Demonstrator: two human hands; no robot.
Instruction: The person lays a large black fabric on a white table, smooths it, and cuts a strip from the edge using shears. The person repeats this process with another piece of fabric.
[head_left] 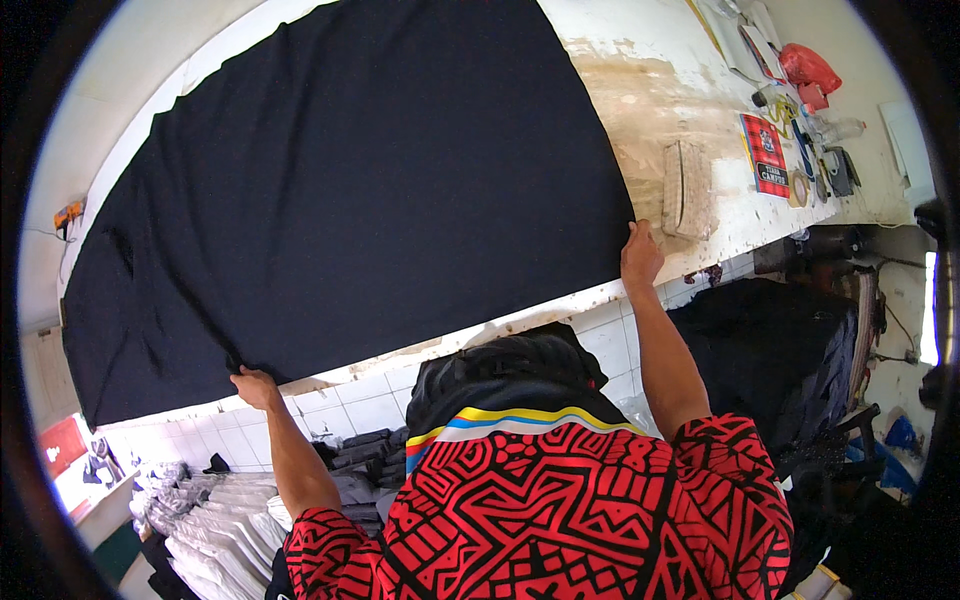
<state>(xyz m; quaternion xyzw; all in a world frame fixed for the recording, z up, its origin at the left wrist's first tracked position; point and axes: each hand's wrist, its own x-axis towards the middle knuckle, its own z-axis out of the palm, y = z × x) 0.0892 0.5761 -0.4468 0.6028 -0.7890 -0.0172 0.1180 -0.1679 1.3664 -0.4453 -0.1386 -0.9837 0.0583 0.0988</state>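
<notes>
A large sheet of black fabric (420, 180) lies spread over a worn white table (620, 80), with creases and folds running across its left part. At its near edge, left of the middle, my left hand (257, 387) pinches the cloth, which puckers at the fingertips. Over at the near right corner, my right hand (641, 256) has its fingers closed on the fabric's edge. Both arms are stretched wide apart, and the cloth between them lies fairly smooth.
A long pale block (688, 190) rests right of the fabric. Beyond it are a red booklet (766, 155), a tape roll (798, 188), a clear bottle (838, 128) and a red plastic bag (810, 67). Below the table sit grey-white fabric stacks (215, 530) and a dark cloth heap (770, 340).
</notes>
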